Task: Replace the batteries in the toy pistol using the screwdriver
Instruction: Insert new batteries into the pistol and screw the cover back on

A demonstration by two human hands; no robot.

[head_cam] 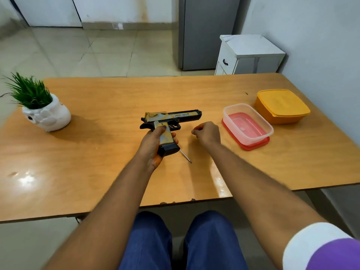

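The toy pistol (175,116), yellow and grey with a black slide and black magazine base, is held above the middle of the wooden table (97,152), its barrel pointing right. My left hand (153,145) grips its handle. A screwdriver (186,156) shows only its thin metal shaft, poking out from under the pistol's grip; whether it lies on the table or is held I cannot tell. My right hand (207,133) hovers just right of the pistol with curled fingers, thumb and fingertip pressed together; whether something tiny is pinched there I cannot tell.
A clear plastic box (247,123) sits on its red lid to the right. Behind it stands a closed orange box (282,106). A green plant in a white pot (42,108) stands at the table's left. A white cabinet (249,55) is beyond the table.
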